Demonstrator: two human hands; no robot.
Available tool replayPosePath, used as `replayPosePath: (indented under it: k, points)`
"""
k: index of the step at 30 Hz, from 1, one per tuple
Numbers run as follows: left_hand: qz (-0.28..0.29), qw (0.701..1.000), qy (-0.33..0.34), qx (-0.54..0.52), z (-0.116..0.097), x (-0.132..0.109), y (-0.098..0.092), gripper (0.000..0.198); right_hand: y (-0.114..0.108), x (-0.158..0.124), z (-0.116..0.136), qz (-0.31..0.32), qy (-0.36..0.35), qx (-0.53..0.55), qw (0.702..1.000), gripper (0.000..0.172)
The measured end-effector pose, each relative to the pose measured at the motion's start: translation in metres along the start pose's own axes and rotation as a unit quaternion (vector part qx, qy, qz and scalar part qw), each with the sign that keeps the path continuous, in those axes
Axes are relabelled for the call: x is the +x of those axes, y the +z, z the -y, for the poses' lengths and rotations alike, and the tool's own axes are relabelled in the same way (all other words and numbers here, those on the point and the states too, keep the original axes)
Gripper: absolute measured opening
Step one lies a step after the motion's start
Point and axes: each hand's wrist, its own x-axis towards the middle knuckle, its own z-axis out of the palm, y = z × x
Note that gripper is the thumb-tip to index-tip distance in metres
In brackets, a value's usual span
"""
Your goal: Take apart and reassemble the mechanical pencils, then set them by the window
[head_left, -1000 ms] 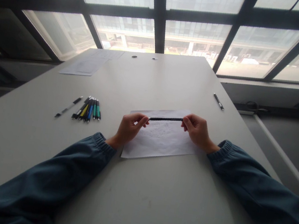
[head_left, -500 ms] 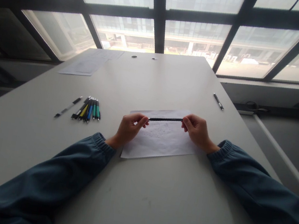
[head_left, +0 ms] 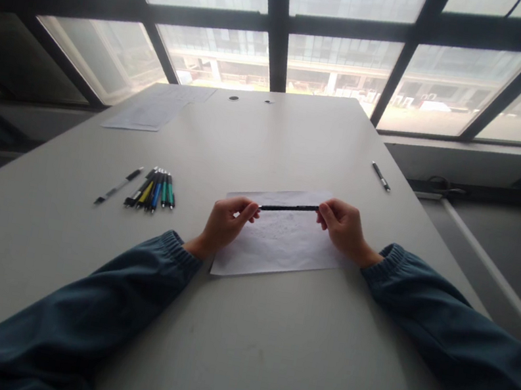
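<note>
A slim black pen (head_left: 289,208) is stretched level between my two hands, over a sheet of paper (head_left: 274,260) with faint marks on it. My left hand (head_left: 228,223) pinches one end of the pen between thumb and fingers. At the other end, my right hand (head_left: 342,227) is closed on it in a similar pinch. Both tips of the pen are partly hidden by my fingers. The paper lies on the table below, its side edges partly covered by my hands.
Left of my hands lies a bunch of pens (head_left: 154,189) in black, yellow, blue and green, with a grey-and-black pen (head_left: 118,186) beside it. Another pen (head_left: 381,176) rests near the right edge of the white table (head_left: 272,150). Papers (head_left: 141,114) lie at the far left, before the windows.
</note>
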Motion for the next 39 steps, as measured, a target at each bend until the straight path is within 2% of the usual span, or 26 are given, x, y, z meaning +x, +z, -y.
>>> replayPosePath:
  k: [39]
  points:
    - [0.007, 1.000, -0.006, -0.019, 0.0002, 0.0001, 0.0013, 0.039, -0.0007, 0.0000, 0.0023, 0.004, -0.001, -0.015, 1.000, 0.048]
